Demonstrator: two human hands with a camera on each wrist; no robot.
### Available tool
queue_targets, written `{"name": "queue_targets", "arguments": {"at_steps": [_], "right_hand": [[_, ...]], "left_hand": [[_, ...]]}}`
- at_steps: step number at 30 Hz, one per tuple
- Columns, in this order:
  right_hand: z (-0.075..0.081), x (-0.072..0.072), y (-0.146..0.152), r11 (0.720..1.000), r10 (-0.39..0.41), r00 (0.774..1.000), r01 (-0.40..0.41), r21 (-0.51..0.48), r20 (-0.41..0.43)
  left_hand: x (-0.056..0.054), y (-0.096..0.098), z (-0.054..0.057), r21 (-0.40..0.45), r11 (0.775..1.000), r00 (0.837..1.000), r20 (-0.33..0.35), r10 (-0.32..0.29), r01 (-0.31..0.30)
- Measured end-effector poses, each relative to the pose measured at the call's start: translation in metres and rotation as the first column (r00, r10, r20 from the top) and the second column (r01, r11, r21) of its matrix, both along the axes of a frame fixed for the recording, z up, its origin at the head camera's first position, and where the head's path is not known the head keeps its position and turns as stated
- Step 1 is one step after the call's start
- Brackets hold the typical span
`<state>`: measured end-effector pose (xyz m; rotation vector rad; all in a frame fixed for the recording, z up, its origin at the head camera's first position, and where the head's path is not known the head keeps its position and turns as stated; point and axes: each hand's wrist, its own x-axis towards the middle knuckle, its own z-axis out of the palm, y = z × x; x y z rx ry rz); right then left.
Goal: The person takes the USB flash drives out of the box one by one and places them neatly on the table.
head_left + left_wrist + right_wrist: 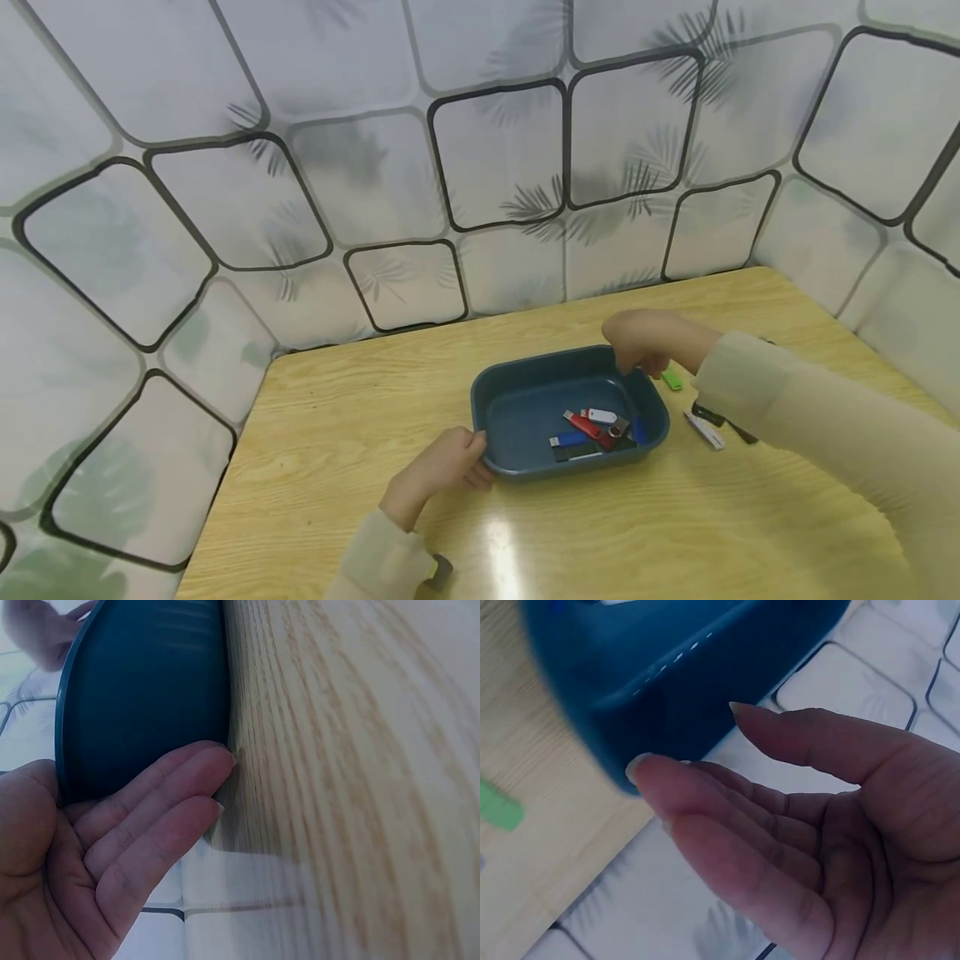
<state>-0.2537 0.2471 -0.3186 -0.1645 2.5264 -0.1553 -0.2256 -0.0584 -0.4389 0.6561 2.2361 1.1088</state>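
Observation:
A dark blue plastic tray [551, 372] stands on the wooden table. Inside it, towards the near right, lie several USB sticks, among them a red one [583, 424], a white one [600, 416] and a blue one [572, 439]. My left hand [450, 458] grips the tray's left end, thumb at the rim and fingers along the outer wall [150, 690]. At the far right corner is my right hand [637, 335]. In the right wrist view its thumb and fingers stand apart, with index fingertip [641, 766] right at the tray's rim and nothing held.
Right of the tray, a green USB stick [671, 379], a white one [705, 431] and a black one [707, 413] lie on the table [337, 417], partly under the right sleeve. Patterned fabric walls [502, 158] rise behind the table and at its sides.

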Motion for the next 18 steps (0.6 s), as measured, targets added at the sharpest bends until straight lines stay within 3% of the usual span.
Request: {"name": "queue_targets", "arguments": {"at_steps": [5, 9, 14, 16, 18], "right_hand": [[-0.01, -0.009, -0.031, 0.994, 0.056, 0.998, -0.06, 0.095, 0.041], [-0.023, -0.014, -0.048, 0.97, 0.125, 0.988, -0.14, 0.196, 0.089], [-0.044, -0.021, -0.063, 0.881, 0.281, 0.957, -0.287, 0.376, 0.073], [-0.054, -0.023, -0.069, 0.837, 0.306, 0.948, -0.309, 0.452, 0.082], [-0.064, -0.025, -0.074, 0.812, 0.292, 0.951, -0.301, 0.499, 0.099]], "left_hand": [[-0.001, 0.0, -0.002, 0.002, 1.0, 1.0, -0.008, -0.006, 0.006], [0.0, 0.0, -0.002, 0.006, 1.0, 1.0, -0.014, -0.007, 0.007], [0.0, -0.001, 0.0, 0.017, 1.0, 1.0, -0.02, -0.01, 0.01], [0.0, -0.001, 0.001, 0.018, 1.0, 1.0, -0.02, -0.006, 0.006], [0.001, -0.002, 0.001, 0.024, 1.0, 1.0, -0.023, -0.009, 0.009]]}}
